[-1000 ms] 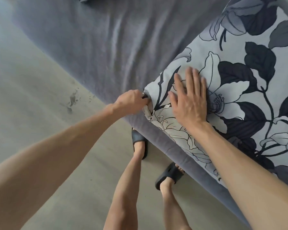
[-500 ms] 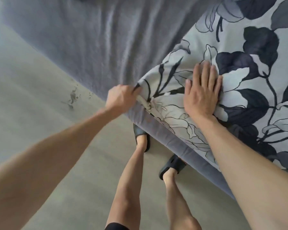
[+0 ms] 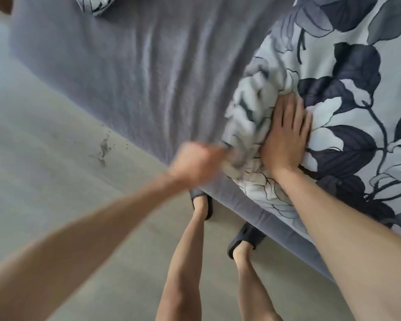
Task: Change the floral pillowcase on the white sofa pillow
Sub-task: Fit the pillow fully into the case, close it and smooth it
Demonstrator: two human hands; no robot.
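Pillowcase [image 3: 347, 93], floral, lies on the grey sofa [image 3: 130, 72] under the right hand [image 3: 285, 140], whose flat fingers press it down. Just left of them, the blurred left hand [image 3: 196, 165] looks fisted on the bunched corner. Pulling that hard could tear a seam or drag the pillow off the edge. No readable writing anywhere.
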